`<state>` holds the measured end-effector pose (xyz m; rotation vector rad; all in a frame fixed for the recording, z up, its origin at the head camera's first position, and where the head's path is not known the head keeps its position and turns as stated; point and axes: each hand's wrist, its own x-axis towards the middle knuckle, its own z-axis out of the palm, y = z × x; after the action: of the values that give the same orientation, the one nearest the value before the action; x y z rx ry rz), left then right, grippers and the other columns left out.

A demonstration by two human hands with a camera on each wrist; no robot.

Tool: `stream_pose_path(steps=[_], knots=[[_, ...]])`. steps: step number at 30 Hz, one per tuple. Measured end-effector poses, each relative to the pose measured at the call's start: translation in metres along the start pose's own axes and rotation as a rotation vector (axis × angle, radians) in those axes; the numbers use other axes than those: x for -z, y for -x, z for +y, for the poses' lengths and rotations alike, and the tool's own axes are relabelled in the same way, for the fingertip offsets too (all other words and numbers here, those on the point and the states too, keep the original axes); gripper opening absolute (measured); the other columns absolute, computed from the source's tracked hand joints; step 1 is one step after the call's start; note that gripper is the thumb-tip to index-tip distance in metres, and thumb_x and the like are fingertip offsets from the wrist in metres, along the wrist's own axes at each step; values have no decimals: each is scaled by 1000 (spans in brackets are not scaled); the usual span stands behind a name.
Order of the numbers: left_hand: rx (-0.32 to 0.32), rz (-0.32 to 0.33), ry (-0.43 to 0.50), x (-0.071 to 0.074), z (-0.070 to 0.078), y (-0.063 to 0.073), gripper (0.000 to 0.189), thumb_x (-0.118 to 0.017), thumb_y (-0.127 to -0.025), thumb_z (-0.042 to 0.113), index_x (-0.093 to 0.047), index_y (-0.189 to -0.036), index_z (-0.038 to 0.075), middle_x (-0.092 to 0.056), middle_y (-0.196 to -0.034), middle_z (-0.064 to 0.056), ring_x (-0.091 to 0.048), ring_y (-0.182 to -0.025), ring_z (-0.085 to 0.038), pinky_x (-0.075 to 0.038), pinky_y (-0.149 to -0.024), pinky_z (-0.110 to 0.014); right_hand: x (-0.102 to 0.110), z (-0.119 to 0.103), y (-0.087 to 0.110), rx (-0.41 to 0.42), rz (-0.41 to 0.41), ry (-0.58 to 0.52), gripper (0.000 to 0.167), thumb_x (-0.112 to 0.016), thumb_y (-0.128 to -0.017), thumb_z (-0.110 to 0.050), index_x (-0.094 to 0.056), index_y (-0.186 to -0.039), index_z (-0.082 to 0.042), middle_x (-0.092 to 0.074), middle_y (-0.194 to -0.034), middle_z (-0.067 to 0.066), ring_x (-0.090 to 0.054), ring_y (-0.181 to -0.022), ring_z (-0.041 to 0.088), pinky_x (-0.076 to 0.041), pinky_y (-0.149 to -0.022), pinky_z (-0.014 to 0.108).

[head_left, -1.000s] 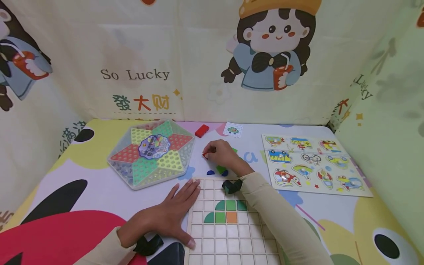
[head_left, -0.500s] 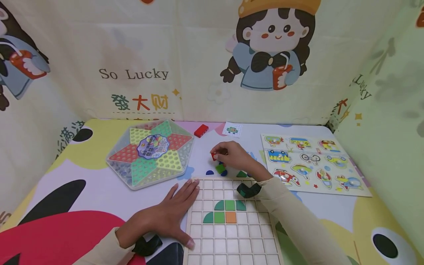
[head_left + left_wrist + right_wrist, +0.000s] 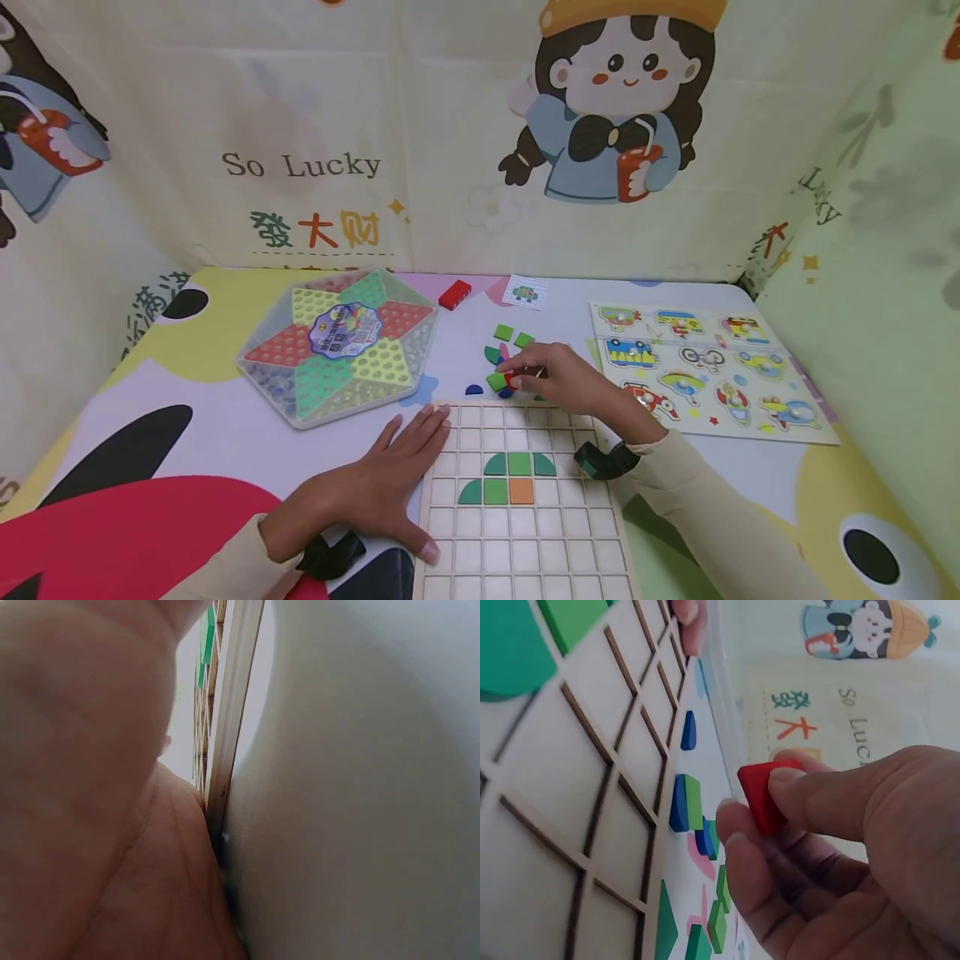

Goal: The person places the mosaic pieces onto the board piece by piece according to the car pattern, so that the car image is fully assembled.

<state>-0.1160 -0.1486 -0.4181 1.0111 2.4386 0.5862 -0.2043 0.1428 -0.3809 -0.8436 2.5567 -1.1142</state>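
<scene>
Between the thumb and fingers of my right hand (image 3: 570, 379) is a small red tile (image 3: 757, 799), held just beyond the far edge of a wooden grid board (image 3: 525, 558). Seated in the grid are green squares (image 3: 496, 492), green quarter-round tiles (image 3: 471, 493) and one orange square (image 3: 521, 492). My left hand (image 3: 375, 487) lies with fingers spread along the board's left edge, its thumb on the frame. In the left wrist view the palm sits against the board's side. Loose green square tiles (image 3: 503, 332) and a blue rounded tile (image 3: 474, 389) lie past the board, partly covered by my right hand.
A hexagonal clear box (image 3: 420, 354) with coloured triangles stands at the left. Behind the loose tiles are a red block (image 3: 454, 294) and a small picture card (image 3: 525, 292). A vehicle puzzle board (image 3: 712, 379) lies at the right.
My right hand has moved right and toward the board with the red tile, uncovering several loose green tiles. The left hand stays in place.
</scene>
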Motion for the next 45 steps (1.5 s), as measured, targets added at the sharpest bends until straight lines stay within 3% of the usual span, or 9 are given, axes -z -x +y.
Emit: stream_pose_path(steps=[5, 8, 30, 39, 45], knots=[[0, 3, -7, 0, 1, -1, 130, -69, -68, 76, -4, -157, 6, 9, -163, -6, 14, -146, -24, 8, -110, -58, -2, -2, 12, -15, -8, 42, 21, -65, -92, -1, -73, -110, -7, -68, -101, -3, -57, -89, 15, -51, -75, 29], [-2, 5, -7, 0, 2, -1, 131, -69, -68, 76, -4, -157, 6, 9, -163, -6, 14, -146, -24, 8, -110, -58, -1, -2, 20, -44, -19, 42, 17, -67, -92, -4, -73, -107, -9, -69, -97, -5, -57, -84, 16, -50, -71, 29], [16, -8, -33, 0, 1, -2, 133, -67, -66, 79, -2, -157, 7, 10, -163, -4, 15, -146, -22, 8, -111, -57, -9, -6, 74, -50, -162, -114, 16, -68, -90, -3, -73, -103, -11, -66, -95, -6, -57, -83, 13, -50, -73, 26], [20, -8, -30, 0, 1, -1, 132, -67, -66, 79, -2, -157, 8, 10, -163, -3, 16, -146, -21, 8, -111, -57, -18, -10, 83, -72, -237, -182, 12, -71, -88, -3, -71, -96, -12, -66, -84, -4, -58, -76, 11, -50, -69, 26], [21, -10, -26, -1, 1, -1, 131, -67, -67, 78, -2, -157, 9, 11, -162, -3, 16, -146, -21, 9, -110, -57, -19, -10, 84, -43, -295, -166, 13, -72, -88, -4, -69, -96, -14, -64, -82, -5, -58, -74, 8, -51, -69, 25]])
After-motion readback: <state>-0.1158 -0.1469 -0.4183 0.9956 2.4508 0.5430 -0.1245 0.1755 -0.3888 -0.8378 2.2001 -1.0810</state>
